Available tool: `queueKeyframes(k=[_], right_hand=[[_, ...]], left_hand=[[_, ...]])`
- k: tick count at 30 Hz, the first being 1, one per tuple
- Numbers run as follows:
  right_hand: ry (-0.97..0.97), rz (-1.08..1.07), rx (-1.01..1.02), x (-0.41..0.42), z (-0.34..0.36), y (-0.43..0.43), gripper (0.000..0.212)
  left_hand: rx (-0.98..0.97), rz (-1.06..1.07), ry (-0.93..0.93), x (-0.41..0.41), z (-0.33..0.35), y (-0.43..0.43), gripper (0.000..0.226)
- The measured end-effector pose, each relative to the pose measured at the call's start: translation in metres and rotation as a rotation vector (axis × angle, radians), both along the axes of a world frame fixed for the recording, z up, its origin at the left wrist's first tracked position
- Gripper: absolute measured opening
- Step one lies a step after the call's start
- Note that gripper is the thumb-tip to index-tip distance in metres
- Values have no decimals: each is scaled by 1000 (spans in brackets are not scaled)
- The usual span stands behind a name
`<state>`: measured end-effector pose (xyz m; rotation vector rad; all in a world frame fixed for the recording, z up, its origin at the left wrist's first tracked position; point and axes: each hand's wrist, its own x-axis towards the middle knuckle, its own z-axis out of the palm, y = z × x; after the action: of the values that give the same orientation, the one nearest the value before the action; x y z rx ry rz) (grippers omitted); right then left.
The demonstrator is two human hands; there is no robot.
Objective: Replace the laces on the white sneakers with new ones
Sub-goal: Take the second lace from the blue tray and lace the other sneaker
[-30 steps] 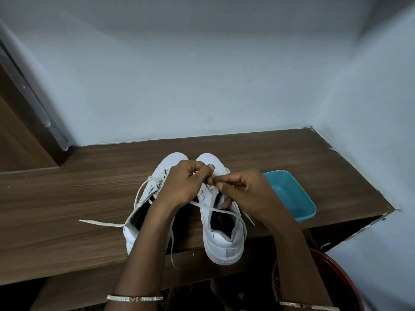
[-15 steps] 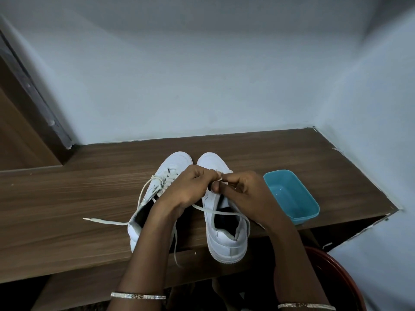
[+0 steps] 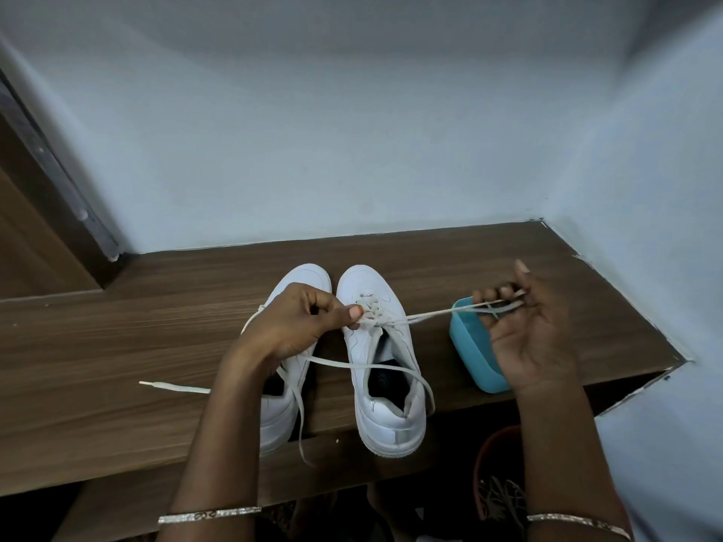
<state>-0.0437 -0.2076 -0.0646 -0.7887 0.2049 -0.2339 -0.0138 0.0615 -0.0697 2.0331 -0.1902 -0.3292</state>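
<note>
Two white sneakers stand side by side on the wooden shelf [image 3: 117,338], toes pointing at the wall. My left hand [image 3: 301,322] pinches the lace at the upper eyelets of the right sneaker [image 3: 387,389] and partly hides the left sneaker [image 3: 309,275]. My right hand [image 3: 524,326] is out to the right, fingers curled round the end of the white lace [image 3: 430,315], which runs taut from the eyelets. Another lace strand loops across the right sneaker's opening. The left sneaker's loose lace end [image 3: 172,386] trails left on the shelf.
A light blue plastic tub [image 3: 469,346] sits on the shelf just right of the sneakers, partly behind my right hand. Pale walls close the back and right. A dark red bucket [image 3: 493,455] stands below the shelf edge at right. A wooden door frame is at left.
My right hand has pulled away to the right from the eyelets, drawing a length of lace out taut. My left hand stays pinching at the right sneaker's eyelets.
</note>
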Motion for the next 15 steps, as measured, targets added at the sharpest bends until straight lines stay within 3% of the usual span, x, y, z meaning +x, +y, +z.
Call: queueKeyframes(k=[5,9,15], right_hand=[[14,-118,-77,0,-1,-10,30],[-7,-112,-28,-7,0,-20,33],[-29,64,-599,-8,-2,-15,18]], left_hand=[[13,55,-27,2,-3,2,30],[-3,113,1,4,-3,2,36],[-132,88,119,2,-1,-6,28]])
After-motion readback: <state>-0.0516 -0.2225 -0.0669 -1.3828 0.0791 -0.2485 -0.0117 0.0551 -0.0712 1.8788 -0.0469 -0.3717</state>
